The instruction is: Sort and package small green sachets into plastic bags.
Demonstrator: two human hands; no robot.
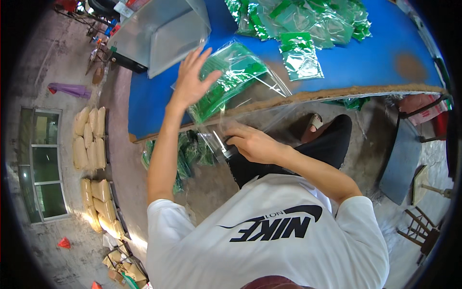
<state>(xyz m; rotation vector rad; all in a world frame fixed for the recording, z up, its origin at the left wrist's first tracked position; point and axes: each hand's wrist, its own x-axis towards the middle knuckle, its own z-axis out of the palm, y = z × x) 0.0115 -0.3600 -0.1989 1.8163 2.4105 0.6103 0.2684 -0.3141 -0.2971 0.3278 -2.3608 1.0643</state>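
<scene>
Clear bag with green contents is laid on the blue worktop, left of middle, close to the near edge; its loose, clear end is draped over that edge. Left hand is set over the bag's left side, grip released, fingers spread; whether it is pressed down cannot be told. Right hand is held just off the near edge, above the lap, grip closed on the loose clear end, fingers curled; fingertips partly hidden.

Single green packet is placed right of the bag, apart from it, farther in from the near edge. Packet pile is heaped behind it, touching. Translucent bin is stood toward the left edge, just beside the left hand. More green packets are seen below the near edge, near the left corner. Tan sacks are stacked by the wall.
</scene>
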